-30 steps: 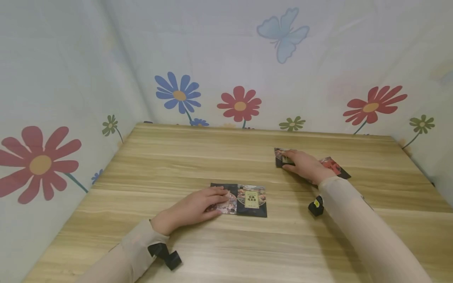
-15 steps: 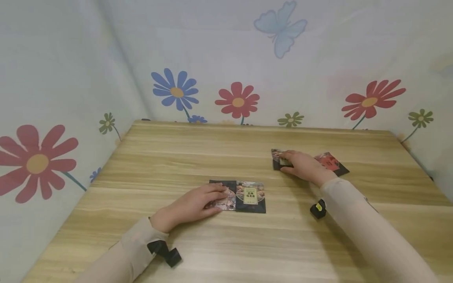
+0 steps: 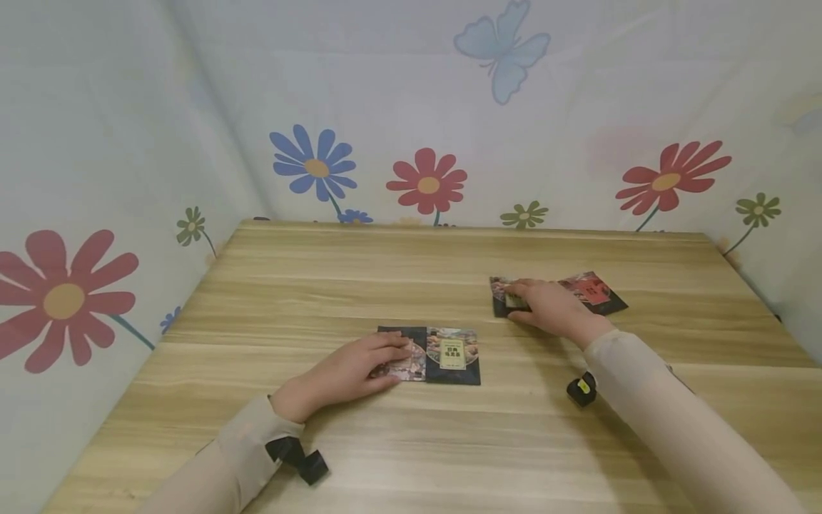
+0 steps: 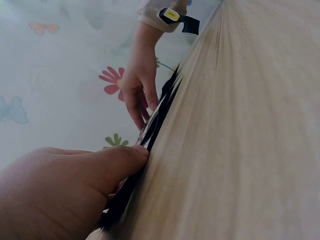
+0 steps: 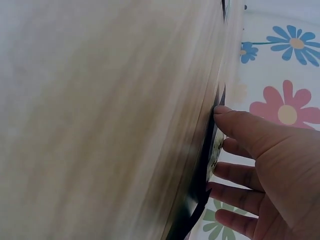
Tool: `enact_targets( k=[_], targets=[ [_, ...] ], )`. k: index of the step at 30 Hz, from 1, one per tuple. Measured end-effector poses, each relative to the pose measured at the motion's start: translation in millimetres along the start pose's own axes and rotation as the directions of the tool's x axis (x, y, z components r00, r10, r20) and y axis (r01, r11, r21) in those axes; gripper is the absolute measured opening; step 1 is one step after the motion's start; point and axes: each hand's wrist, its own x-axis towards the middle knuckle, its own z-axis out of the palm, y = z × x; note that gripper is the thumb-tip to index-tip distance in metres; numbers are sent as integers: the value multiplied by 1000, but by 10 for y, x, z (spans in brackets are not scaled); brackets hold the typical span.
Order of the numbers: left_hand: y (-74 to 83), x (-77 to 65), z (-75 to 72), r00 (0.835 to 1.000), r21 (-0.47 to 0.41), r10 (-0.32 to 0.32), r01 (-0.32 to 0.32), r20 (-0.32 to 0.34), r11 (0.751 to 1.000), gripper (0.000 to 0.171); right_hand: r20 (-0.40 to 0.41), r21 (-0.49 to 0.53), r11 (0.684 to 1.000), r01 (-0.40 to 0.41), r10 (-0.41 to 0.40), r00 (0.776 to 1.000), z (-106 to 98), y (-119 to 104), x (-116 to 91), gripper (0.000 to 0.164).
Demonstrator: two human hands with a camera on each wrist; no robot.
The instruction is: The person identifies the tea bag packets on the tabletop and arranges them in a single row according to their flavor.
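My left hand (image 3: pixel 349 368) rests on a flat black tea packet (image 3: pixel 414 365) with a pinkish print, its fingers lying over the packet's left part. Edge to edge with that one, on its right, lies a tea packet (image 3: pixel 452 355) with a yellow-green label. Farther back, my right hand (image 3: pixel 554 307) presses on another tea packet (image 3: pixel 499 297), covering most of its label. Behind the right hand shows a red-labelled tea packet (image 3: pixel 592 290), turned at an angle. In the right wrist view the thumb (image 5: pixel 235 120) touches the packet's edge and the other fingers are extended.
The packets lie on a wood-grain table (image 3: pixel 308 285). A white curtain (image 3: pixel 372 86) printed with flowers and a butterfly stands behind and to the left. A black wrist mount (image 3: pixel 298 460) hangs at the left cuff, another mount (image 3: pixel 582 390) at the right.
My right hand has slid its packet slightly toward me, and more of the red-labelled packet shows. The left hand stays on its packet. The head view has shifted slightly.
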Motion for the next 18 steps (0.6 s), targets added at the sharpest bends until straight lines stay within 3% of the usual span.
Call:
enact_targets(
  k=[18],
  targets=[
    [-15, -8, 24, 1000, 4, -3, 3, -17, 1000, 44, -54, -105, 993, 58, -64, 996, 51, -168, -197, 52]
  ],
)
